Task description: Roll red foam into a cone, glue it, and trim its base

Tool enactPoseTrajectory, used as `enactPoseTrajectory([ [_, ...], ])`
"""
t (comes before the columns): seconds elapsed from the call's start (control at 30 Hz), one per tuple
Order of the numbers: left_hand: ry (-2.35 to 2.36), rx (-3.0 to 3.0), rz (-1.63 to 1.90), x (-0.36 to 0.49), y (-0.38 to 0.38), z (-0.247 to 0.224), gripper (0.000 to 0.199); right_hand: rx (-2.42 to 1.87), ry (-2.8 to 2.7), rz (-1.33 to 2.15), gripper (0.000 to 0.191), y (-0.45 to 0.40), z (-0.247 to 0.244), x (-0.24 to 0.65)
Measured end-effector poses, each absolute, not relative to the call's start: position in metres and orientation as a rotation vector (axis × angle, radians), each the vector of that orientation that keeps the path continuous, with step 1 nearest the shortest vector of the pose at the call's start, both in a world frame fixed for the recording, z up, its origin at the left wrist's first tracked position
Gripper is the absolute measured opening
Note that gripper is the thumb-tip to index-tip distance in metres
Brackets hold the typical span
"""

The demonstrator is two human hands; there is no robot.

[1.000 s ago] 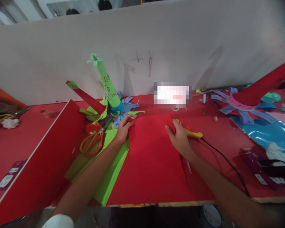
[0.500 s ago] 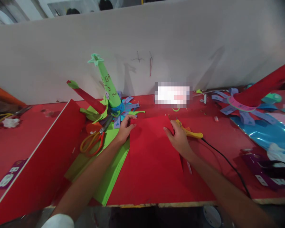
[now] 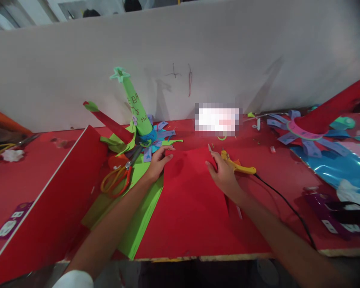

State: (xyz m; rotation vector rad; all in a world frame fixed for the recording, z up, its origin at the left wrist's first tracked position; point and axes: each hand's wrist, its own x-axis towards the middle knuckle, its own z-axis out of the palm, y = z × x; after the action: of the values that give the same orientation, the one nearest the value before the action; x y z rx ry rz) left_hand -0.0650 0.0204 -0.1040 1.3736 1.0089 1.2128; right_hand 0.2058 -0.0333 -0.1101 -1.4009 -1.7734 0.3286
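Note:
A plain red craft sheet [image 3: 195, 188] lies in front of me, nearly the same colour as the table under it. My left hand [image 3: 159, 163] holds its upper left corner, thumb on top and fingers along the edge. At the upper right edge, my right hand [image 3: 223, 174] grips the sheet, with the thumb over it and the other fingers partly hidden. Close behind the right hand is a yellow glue gun [image 3: 243, 169] with a black cord. Green sheets [image 3: 148, 212] lie under my left forearm, with orange-handled scissors [image 3: 117, 182] on them.
A green paper cone [image 3: 139, 108] with a star and a red cone [image 3: 112, 126] stand at the back left. An upright red board [image 3: 57, 200] is at the left. At the right are another red cone [image 3: 333, 106], blue film [image 3: 327, 172] and a purple packet [image 3: 327, 212].
The sheet's upper right edge has shifted slightly left, and the fingertips of my right hand have moved a little with it. My left hand stays almost where it was.

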Motion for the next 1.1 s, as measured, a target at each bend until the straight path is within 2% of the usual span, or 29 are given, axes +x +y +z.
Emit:
enactPoseTrajectory([
  [0.1,0.947,1.319,1.196,-0.064,0.019,-0.100,0.024,-1.407,-1.832,0.306,0.039,-0.035,-0.113,0.205],
  [0.27,0.927,1.247,1.214,-0.064,0.018,-0.097,0.036,-1.397,-1.881,0.289,0.039,-0.034,-0.114,0.206],
  [0.43,0.926,1.224,1.120,-0.065,0.019,-0.097,0.015,-1.403,-1.876,0.287,0.039,-0.034,-0.115,0.205],
  [0.6,0.904,1.256,1.084,-0.065,0.018,-0.099,0.028,-1.399,-1.874,0.281,0.040,-0.035,-0.116,0.205],
  [0.9,0.898,1.549,1.123,-0.066,0.021,-0.096,0.013,-1.412,-1.885,0.319,0.040,-0.035,-0.115,0.205],
  [1.1,0.833,1.626,1.136,-0.066,0.022,-0.092,0.027,-1.389,-1.898,0.347,0.040,-0.035,-0.114,0.204],
])
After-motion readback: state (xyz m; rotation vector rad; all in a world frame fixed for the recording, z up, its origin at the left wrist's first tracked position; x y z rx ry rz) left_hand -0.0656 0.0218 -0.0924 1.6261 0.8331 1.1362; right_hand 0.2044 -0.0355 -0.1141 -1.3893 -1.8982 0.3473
